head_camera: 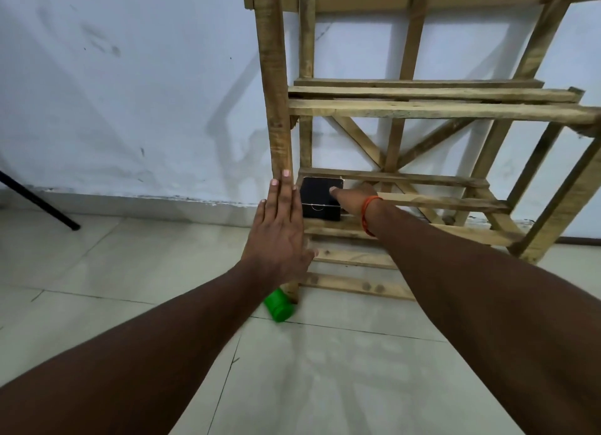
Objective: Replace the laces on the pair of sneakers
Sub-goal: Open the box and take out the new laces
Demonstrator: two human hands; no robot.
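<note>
Wooden rack point(422, 109) braced, reach made to black box point(317, 200) on a low shelf.
Left hand point(279, 229) lies flat against the front post, fingers straight and together. Right hand point(354, 197) is at the box's right side with one fingertip on its top; whether its fingers are clamped on the box cannot be told. Sneakers and laces are not in view; the box may hold laces. Hazard: the shelf is spaced slats, so a one-sided pull could tip the box into a gap or jam it against the post. The green container point(279, 306) at the post's foot could be knocked.
</note>
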